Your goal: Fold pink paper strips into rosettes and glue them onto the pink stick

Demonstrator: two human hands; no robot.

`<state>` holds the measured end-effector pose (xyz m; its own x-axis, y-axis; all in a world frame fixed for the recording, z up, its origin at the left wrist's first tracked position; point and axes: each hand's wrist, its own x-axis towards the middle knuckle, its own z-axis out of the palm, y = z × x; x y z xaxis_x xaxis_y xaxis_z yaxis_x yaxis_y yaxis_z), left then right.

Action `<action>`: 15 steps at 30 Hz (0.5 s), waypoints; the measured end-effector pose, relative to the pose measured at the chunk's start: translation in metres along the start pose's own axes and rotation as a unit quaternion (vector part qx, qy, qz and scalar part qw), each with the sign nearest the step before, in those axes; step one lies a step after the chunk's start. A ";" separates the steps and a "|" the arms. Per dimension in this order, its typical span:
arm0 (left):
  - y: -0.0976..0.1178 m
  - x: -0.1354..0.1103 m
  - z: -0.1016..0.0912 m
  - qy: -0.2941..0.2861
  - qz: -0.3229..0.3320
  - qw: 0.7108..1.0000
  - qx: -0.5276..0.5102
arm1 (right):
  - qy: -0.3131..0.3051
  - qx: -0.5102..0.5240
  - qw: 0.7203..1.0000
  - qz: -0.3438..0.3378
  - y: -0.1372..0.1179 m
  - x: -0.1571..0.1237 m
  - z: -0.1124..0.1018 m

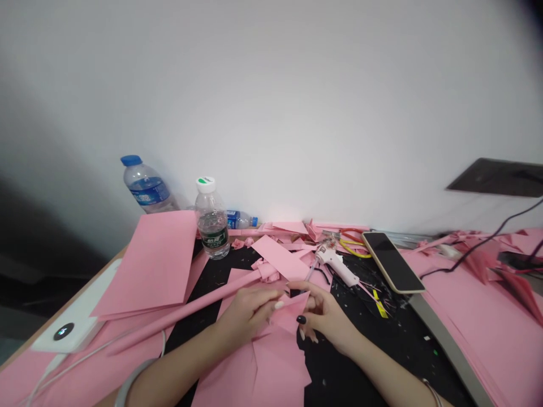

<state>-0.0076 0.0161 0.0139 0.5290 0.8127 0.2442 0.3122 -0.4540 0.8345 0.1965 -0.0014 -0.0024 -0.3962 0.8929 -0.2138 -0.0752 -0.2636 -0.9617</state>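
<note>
While gripping a folded pink paper (pixel 292 305) from both sides, holding it over loose pink sheets (pixel 254 373), toward the near side of the table (pixel 352 367). With the left hand (pixel 241 314), pinching the paper's left part between thumb and fingertips. With the right hand (pixel 331 321), closed in on its right part, with thumb and index at the paper and with the other fingers curled below; contact of those hard to tell. Running slantwise from the left edge toward the middle: a long pink tube (pixel 186 308). Toward the back edge, right of middle: a white glue gun (pixel 337 265), with a dark phone (pixel 392 263) to its right, near a pile of pink paper (pixel 492 328) along the right side. By the back left corner: a blue-capped bottle (pixel 148 189), tilted; near it, a white-capped bottle (pixel 213 226), upright. Along the left edge: a white power bank (pixel 80 311) with a lit display, partly covered by a pink stack (pixel 155 260).
</note>
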 end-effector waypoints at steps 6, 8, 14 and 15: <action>-0.001 0.000 0.004 0.025 -0.055 0.998 0.027 | 0.031 -0.041 0.998 -0.021 0.000 0.000 0.006; -0.002 0.000 0.008 0.022 -0.099 0.993 -0.053 | 0.062 -0.055 0.996 -0.026 0.001 0.000 0.006; -0.003 0.004 0.019 -0.008 -0.207 0.921 -0.331 | 0.118 -0.021 0.992 -0.045 0.005 0.002 0.002; -0.003 0.004 0.021 -0.013 -0.217 0.908 -0.358 | 0.118 -0.018 0.991 -0.052 0.005 0.002 0.003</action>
<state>0.0100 0.0131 0.0022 0.5006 0.8451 -0.1876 -0.0929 0.2679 0.9590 0.1931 -0.0024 -0.0074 -0.1622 0.9763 -0.1432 -0.0691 -0.1560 -0.9853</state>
